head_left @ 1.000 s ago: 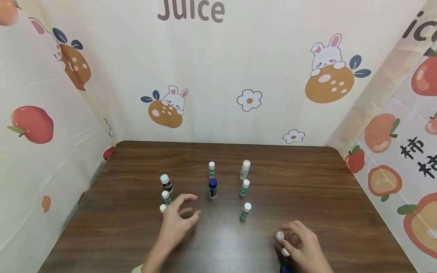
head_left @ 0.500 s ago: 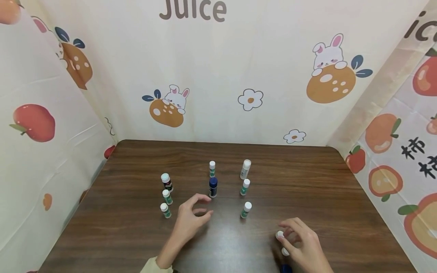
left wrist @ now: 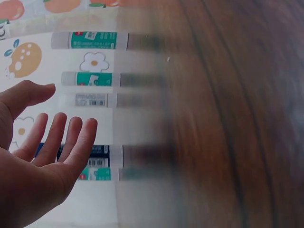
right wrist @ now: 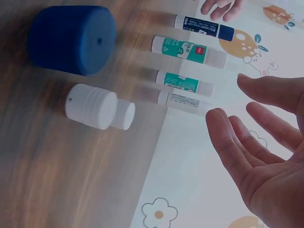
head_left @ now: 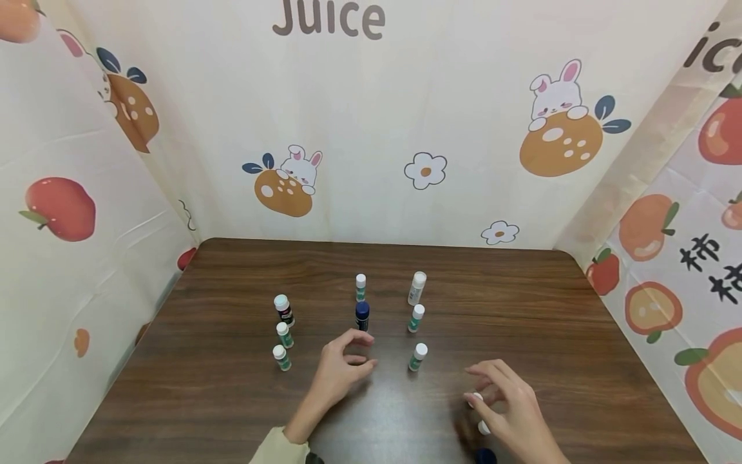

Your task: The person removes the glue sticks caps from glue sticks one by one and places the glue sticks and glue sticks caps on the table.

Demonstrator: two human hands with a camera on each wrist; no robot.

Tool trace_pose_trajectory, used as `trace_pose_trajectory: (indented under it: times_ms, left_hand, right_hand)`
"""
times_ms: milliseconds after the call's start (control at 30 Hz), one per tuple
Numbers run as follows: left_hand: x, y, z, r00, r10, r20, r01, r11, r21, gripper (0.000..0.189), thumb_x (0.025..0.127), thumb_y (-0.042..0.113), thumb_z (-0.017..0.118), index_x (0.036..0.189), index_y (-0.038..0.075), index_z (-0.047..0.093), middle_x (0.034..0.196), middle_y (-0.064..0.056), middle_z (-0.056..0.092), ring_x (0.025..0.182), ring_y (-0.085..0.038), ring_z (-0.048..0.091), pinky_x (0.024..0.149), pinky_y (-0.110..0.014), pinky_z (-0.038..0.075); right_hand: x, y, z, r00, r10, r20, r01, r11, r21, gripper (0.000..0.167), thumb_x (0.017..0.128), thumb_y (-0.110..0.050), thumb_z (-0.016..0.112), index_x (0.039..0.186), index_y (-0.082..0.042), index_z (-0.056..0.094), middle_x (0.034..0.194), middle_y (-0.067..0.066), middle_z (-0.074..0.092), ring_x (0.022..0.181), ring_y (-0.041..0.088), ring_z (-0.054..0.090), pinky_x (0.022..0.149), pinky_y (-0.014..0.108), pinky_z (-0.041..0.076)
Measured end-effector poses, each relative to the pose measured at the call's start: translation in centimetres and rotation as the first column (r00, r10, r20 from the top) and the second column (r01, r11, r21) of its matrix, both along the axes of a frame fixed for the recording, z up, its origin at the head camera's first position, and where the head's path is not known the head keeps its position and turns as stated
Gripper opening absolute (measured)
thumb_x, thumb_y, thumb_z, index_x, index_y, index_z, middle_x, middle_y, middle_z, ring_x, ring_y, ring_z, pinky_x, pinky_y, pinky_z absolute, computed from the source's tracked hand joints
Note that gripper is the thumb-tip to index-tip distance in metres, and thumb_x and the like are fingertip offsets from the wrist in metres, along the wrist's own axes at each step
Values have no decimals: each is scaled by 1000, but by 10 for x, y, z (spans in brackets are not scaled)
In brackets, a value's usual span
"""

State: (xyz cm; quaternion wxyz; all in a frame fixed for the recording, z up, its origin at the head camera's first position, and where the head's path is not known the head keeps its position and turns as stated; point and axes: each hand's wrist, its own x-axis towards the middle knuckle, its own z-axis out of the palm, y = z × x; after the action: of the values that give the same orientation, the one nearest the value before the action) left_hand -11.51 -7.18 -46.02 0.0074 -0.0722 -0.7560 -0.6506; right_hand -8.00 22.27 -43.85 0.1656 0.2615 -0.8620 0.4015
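My left hand [head_left: 342,370], fingers loosely bent and apart from the thumb, hovers just in front of a navy-capped glue stick [head_left: 362,311]. It holds nothing. A smaller green-labelled glue stick [head_left: 361,288] stands behind the navy one. Over at the lower right, my right hand [head_left: 510,403] hangs above two white-capped glue sticks [right wrist: 91,106] and a blue-capped one [right wrist: 71,40]. Its thumb and fingers are spread, with nothing between them. In the head view the hand partly hides these sticks.
To the left stand a dark-labelled glue stick [head_left: 284,310] and two green ones, the nearer green stick [head_left: 281,358] lowest. Right of centre is another column: a white glue stick [head_left: 416,289], then two green-labelled sticks [head_left: 417,357]. A printed cloth [head_left: 371,129] encloses the wooden table [head_left: 232,412].
My left hand has moved right, away from the left column, to the front of the navy-capped stick. The right hand has risen slightly and its thumb and fingers have spread off the white cap.
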Motion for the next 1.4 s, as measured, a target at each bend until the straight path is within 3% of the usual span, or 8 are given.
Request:
trace_pose_trajectory:
  times_ms: [133, 333, 433, 567, 767, 1000, 1267, 1400]
  left_hand:
    - [0, 7, 5, 999, -38, 2, 38, 999, 30, 31, 74, -8, 72, 103, -4, 61, 105, -21, 61, 101, -41, 58, 80, -48, 52]
    - [-9, 18, -17, 998, -61, 21, 61, 998, 4, 32, 73, -2, 75, 103, 3, 63, 104, -11, 63, 100, -28, 60, 80, -39, 54]
    - [-12, 23, -22, 997, -83, 8, 83, 997, 10, 33, 73, 0, 76, 103, 2, 63, 103, -12, 63, 98, -29, 61, 79, -37, 55]
    - [-13, 30, -23, 994, -105, 10, 105, 994, 18, 32, 73, -1, 76, 102, 0, 63, 102, -16, 64, 97, -33, 61, 78, -36, 55]
    - [-16, 37, -23, 993, -116, 24, 116, 993, -6, 31, 73, 1, 77, 101, 4, 64, 101, -11, 64, 97, -30, 61, 78, -35, 55]
    - [-20, 45, -25, 992, -125, -2, 125, 992, -5, 31, 72, -1, 77, 99, 5, 64, 99, -12, 65, 94, -30, 63, 76, -32, 55]
    - [-25, 58, -29, 988, -152, -4, 152, 988, 12, 32, 69, -6, 77, 98, 3, 65, 96, -13, 67, 91, -33, 64, 74, -39, 56]
    - [-27, 62, -30, 986, -165, -1, 165, 986, -26, 32, 68, -5, 76, 96, 6, 65, 91, -5, 67, 88, -21, 65, 74, -33, 56]
  right_hand:
    - [-3, -4, 4, 1000, 18, 0, -18, 1000, 0, 51, 65, 10, 79, 106, -14, 62, 100, -6, 57, 76, 5, 59, 57, 14, 50]
    - [-8, -11, 8, 999, 49, 5, -49, 999, -11, 48, 68, 8, 79, 108, -13, 62, 102, -3, 57, 78, 7, 58, 57, 15, 51]
    - [-11, -14, 10, 999, 51, -1, -51, 999, -9, 47, 69, 6, 79, 108, -14, 62, 103, -4, 57, 78, 7, 57, 56, 15, 51]
    - [-14, -18, 11, 998, 45, -36, -46, 999, -29, 48, 65, 8, 81, 106, -12, 64, 101, 0, 58, 77, 5, 57, 55, 15, 51]
    - [-19, -23, 9, 998, 23, -50, -25, 999, -35, 50, 61, 8, 83, 103, -13, 66, 100, 0, 59, 78, 5, 55, 54, 15, 50]
    - [-26, -26, 9, 994, 57, -93, -61, 997, -43, 50, 60, 9, 83, 102, -11, 66, 97, 3, 59, 76, 13, 57, 53, 18, 51]
    - [-31, -33, 10, 993, 83, -86, -87, 995, -50, 50, 60, 10, 82, 103, -10, 66, 97, 4, 59, 79, 8, 56, 54, 20, 52]
    - [-33, -37, 11, 995, 81, -65, -84, 996, -37, 49, 61, 10, 82, 102, -11, 66, 98, 0, 59, 78, 11, 58, 56, 21, 53]
